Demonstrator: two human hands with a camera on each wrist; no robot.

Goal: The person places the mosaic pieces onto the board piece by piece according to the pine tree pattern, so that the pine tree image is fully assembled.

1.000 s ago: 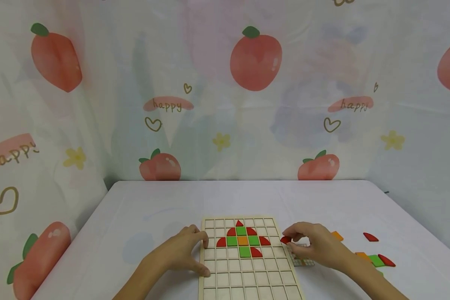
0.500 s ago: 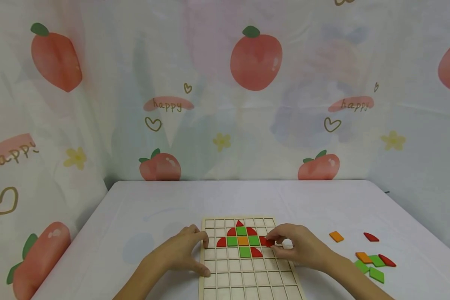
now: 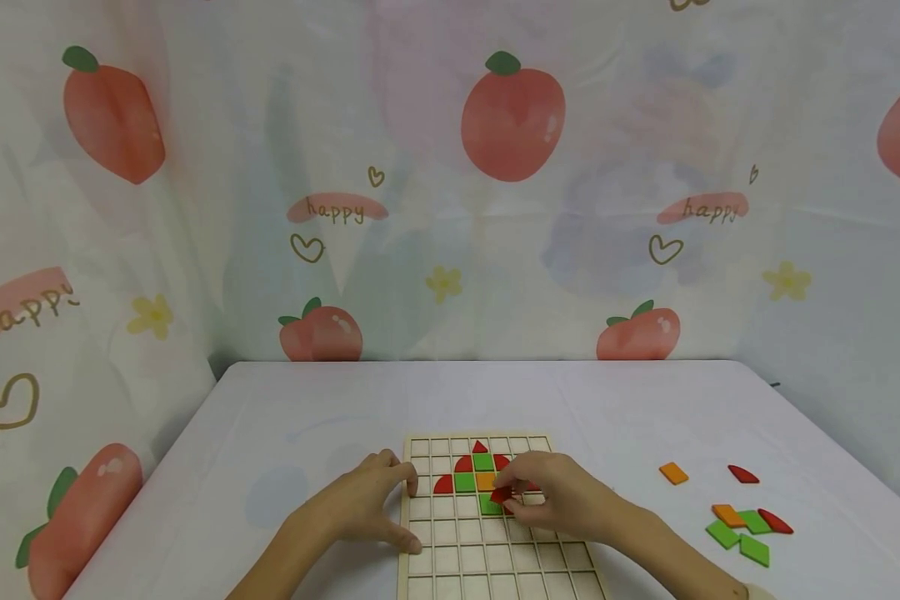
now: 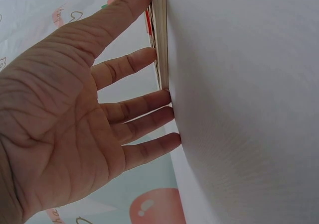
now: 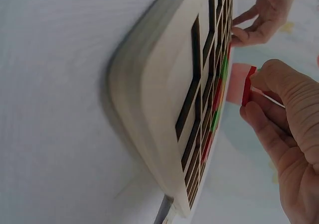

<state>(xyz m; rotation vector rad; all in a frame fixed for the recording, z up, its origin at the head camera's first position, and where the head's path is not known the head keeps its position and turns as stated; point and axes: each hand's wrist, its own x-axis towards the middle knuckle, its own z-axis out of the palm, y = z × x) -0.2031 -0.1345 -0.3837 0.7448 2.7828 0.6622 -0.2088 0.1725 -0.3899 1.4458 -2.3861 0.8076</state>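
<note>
"Red in the right hand (image 3: 558,493), folks: one small red piece (image 3: 501,495), pinched between thumb and fingertips!"

"Down on the board or off it?"

"Off it! The right wrist view shows a gap, so it hangs just above the wooden board (image 3: 470,558). From the head view it overlaps the green tile (image 3: 486,507), nearest row below the orange tile (image 3: 484,481)."

"And the left hand (image 3: 371,500)?"

"Grasping nothing. Fingers spread and fairly straight, thumb and fingertips touching the board's left edge."

"How should that little piece handle?"

"Light and stiff, I'd judge, thin as it looks. Hardly fragile, but that smooth paint could slip or spin under a careless fingertip."

"Best hold?"

"Opposite edges, I'd say, high up, leaving the underside free. Its full outline is hidden by the fingers, so I can't call the shape."

"Spares?"

"Loose tiles (image 3: 754,550) in green, orange and red, lying on the tabletop (image 3: 330,400), well apart from the board on its right!"
</note>
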